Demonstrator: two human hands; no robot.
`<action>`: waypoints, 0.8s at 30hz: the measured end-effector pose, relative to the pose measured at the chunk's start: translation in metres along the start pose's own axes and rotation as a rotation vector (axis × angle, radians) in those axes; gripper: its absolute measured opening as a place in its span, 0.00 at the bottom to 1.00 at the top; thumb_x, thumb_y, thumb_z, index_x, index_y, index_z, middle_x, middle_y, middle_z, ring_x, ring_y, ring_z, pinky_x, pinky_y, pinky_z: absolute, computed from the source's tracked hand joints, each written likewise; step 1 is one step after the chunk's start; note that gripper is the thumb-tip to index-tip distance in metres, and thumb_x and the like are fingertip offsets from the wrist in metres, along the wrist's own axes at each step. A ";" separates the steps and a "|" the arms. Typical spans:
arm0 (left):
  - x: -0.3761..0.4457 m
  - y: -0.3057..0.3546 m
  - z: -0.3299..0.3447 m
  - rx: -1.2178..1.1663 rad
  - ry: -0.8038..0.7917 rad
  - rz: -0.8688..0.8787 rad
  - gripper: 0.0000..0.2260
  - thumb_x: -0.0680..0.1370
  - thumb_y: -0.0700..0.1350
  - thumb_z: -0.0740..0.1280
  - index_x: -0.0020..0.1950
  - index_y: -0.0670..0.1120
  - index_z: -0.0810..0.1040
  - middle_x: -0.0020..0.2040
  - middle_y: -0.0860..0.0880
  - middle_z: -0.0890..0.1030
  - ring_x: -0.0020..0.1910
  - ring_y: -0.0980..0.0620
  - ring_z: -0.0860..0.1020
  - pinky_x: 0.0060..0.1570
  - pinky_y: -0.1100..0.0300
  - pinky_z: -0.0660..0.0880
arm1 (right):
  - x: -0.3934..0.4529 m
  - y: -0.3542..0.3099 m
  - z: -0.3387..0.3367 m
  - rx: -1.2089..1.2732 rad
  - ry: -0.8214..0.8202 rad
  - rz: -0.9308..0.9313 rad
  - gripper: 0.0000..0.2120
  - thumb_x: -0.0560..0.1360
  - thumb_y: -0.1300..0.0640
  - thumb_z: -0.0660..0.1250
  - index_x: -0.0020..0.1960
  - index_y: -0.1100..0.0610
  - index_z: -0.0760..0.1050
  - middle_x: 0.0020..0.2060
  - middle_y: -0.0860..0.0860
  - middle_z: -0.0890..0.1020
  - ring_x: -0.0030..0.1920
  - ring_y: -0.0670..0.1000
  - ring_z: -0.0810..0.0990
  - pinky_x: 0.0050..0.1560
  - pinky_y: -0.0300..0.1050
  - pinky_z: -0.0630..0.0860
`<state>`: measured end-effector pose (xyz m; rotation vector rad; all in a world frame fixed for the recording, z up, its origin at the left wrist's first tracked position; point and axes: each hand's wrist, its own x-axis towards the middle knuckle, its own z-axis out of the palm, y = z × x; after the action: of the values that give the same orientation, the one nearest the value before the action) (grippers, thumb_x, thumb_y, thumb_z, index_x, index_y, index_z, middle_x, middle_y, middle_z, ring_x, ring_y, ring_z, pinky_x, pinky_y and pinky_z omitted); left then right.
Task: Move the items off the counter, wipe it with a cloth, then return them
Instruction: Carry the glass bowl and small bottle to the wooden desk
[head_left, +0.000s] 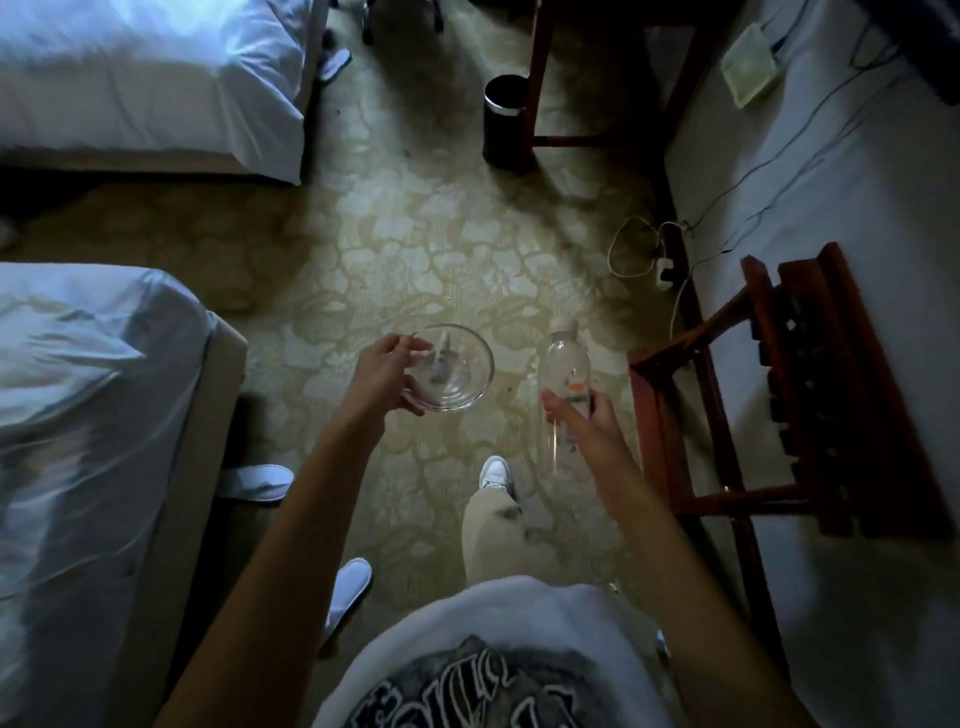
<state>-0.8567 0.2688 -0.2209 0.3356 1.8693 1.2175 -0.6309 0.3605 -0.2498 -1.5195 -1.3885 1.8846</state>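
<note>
- The carpet (415, 249) fills the middle of the view; no counter shows anywhere, so I judge this is a carrying leg of the task, with items held in mid-air above the floor.
- Two beds bound the walkway: one bed (130, 78) at eleven o'clock, another bed (93, 415) at nine o'clock, with a slipper (254, 482) just beside its near corner.
- A wooden rack (810, 395) stands at three o'clock against the wall, and a dark bin (506, 119) sits at twelve o'clock beside a table leg.
- The person's leg and shoe (496, 475) step forward at six o'clock, between the two forearms.
- The bottle (563, 384), clear with a pale cap, is at about four o'clock from centre, cap pointing away; the right hand (582, 421) wraps its lower half, fingers curled and pressed round it.
- The bowl (452, 369), clear glass, is just left of centre; the left hand (387, 371) pinches its near rim, thumb over the edge and fingers beneath. Something small seems to lie inside, too blurred to name.
- To do this well, keep the bowl level so nothing slides out, since a rim pinch on glass can slip.
- Watch the slipper and the cables (644, 254) at two o'clock underfoot.
- Set the bowl down first, base flat, then the bottle upright.
</note>
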 end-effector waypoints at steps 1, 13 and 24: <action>0.021 0.013 0.001 0.001 0.020 -0.010 0.15 0.85 0.45 0.55 0.60 0.39 0.78 0.60 0.40 0.79 0.31 0.47 0.78 0.21 0.61 0.75 | 0.027 -0.013 0.005 0.000 -0.019 0.008 0.29 0.67 0.43 0.74 0.63 0.51 0.70 0.56 0.50 0.81 0.54 0.49 0.82 0.55 0.49 0.78; 0.265 0.179 -0.015 -0.090 0.126 0.009 0.14 0.84 0.45 0.56 0.58 0.40 0.79 0.58 0.40 0.80 0.31 0.48 0.77 0.20 0.61 0.72 | 0.289 -0.219 0.068 -0.055 -0.141 -0.060 0.35 0.68 0.42 0.74 0.68 0.52 0.63 0.60 0.47 0.76 0.57 0.48 0.78 0.49 0.44 0.76; 0.553 0.309 -0.030 -0.008 -0.006 -0.011 0.15 0.84 0.47 0.55 0.58 0.41 0.79 0.56 0.39 0.81 0.30 0.46 0.79 0.21 0.61 0.73 | 0.515 -0.339 0.145 -0.079 -0.012 0.029 0.34 0.69 0.42 0.73 0.68 0.52 0.62 0.60 0.48 0.76 0.52 0.40 0.75 0.42 0.37 0.67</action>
<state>-1.2773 0.7435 -0.2377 0.3238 1.8586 1.2156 -1.0457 0.8390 -0.2524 -1.5760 -1.4697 1.8799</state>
